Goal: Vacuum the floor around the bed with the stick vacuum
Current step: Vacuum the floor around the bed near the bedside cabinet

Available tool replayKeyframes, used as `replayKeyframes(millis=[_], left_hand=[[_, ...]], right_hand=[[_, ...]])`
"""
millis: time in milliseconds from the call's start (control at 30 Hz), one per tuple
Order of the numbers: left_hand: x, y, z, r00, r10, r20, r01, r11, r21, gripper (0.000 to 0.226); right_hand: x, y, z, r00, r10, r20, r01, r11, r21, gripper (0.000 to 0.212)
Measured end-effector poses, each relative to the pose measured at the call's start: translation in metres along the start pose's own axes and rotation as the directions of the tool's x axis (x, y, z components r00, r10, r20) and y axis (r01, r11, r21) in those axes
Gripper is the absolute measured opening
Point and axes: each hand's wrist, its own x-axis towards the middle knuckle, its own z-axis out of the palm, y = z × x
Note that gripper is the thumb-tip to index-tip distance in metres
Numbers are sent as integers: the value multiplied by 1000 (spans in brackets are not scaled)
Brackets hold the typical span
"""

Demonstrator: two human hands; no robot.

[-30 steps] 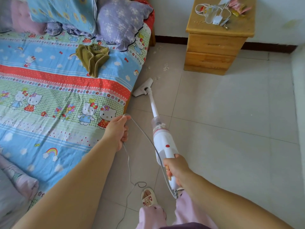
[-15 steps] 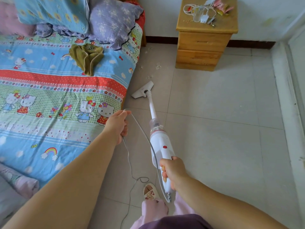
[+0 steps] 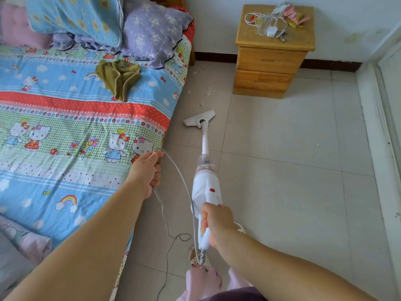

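A white stick vacuum (image 3: 205, 187) with a red button leans forward over the tiled floor. Its flat floor head (image 3: 199, 118) rests on the tiles just right of the bed (image 3: 91, 118), which has a cartoon-cat sheet. My right hand (image 3: 217, 222) is closed around the vacuum's handle. My left hand (image 3: 147, 170) grips a loop of the grey power cord (image 3: 184, 185) beside the bed's edge. White scraps of debris (image 3: 210, 90) lie on the floor beyond the head, between bed and nightstand.
A wooden two-drawer nightstand (image 3: 271, 61) with cables and wrappers on top stands against the far wall. Slack cord (image 3: 167, 242) trails across the floor near my slippered feet (image 3: 195, 255). Pillows (image 3: 152, 29) and an olive cloth (image 3: 119, 77) lie on the bed. A white door frame (image 3: 377, 127) runs along the right.
The vacuum head has slid a little to the right, away from the bed's side. Both hands keep their grips on cord and handle. My view has shifted slightly.
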Motion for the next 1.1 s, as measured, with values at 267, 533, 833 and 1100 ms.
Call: replayKeyframes(millis=[267, 533, 833, 1100], left_hand=[[-1, 4, -6, 996, -1, -86, -4, 998, -58, 20], [0, 6, -3, 989, -26, -149, 15, 997, -75, 20], [4, 13, 16, 987, -31, -157, 19, 997, -81, 21], [2, 15, 20, 987, -27, -160, 12, 996, -93, 19]], right_hand=[[15, -65, 27, 998, 45, 53, -49, 996, 80, 5], [26, -109, 41, 997, -16, 75, 11, 998, 66, 16], [22, -112, 32, 997, 18, 72, -18, 1000, 3, 5], [21, -118, 30, 996, 6, 91, -5, 1000, -21, 17]])
